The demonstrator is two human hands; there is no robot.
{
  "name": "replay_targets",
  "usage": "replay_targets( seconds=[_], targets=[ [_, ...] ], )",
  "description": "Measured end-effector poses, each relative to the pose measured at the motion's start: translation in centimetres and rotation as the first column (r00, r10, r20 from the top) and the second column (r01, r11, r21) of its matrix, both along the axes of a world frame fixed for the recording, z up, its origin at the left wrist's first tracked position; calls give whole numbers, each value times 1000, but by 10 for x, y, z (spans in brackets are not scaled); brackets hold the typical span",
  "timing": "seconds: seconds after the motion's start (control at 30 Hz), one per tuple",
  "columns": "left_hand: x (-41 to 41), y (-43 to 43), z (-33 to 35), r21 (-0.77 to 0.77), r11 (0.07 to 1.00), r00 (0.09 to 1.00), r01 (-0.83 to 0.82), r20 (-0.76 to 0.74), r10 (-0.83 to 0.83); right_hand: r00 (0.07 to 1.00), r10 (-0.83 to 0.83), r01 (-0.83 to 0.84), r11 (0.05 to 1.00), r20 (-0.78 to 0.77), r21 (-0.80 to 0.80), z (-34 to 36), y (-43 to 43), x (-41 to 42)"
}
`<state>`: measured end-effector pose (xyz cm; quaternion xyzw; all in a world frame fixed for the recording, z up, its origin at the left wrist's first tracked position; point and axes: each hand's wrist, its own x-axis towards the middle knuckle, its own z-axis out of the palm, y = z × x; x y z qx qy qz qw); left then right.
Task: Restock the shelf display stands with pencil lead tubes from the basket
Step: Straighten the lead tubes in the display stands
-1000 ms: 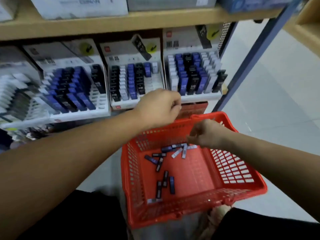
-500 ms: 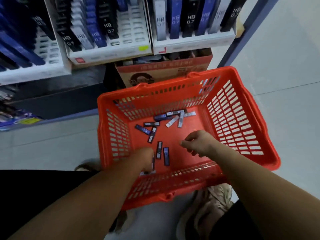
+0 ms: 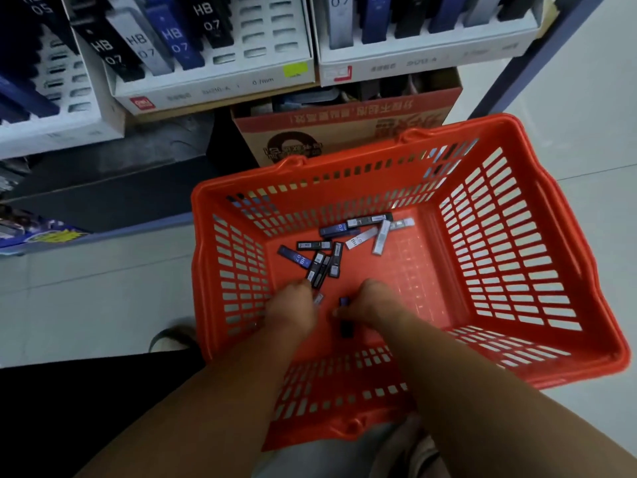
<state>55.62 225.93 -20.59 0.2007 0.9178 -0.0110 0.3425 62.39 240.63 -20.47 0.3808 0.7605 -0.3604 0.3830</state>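
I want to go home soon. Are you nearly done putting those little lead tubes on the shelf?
Not yet. Done: the right stand's front row looks filled. In hand: both hands are down in the basket; the right hand seems to pinch a dark tube, the left hand reaches beside another. Left: many loose tubes lie in the basket, and the middle stand shows empty slots.

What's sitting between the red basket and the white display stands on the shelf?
A cardboard box with red printing stands there, behind the basket and below the display stands, shown in the head view.
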Motion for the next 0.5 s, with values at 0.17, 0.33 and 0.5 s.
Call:
replay_targets(
  seconds=[0.17,0.33,0.5],
  targets=[
    [11,3,-14,156,964,976,-217,31,215,1000,2,-1,999,-15,41,-22,4,-8],
    [6,10,-4,352,835,903,-422,83,422,896,-397,389,918,-200,-77,-4,39,-7],
    [-24,17,-5,276,836,867,-473,-20,497,749,-475,471,872,-463,-132,19,74,-29]
  ],
)
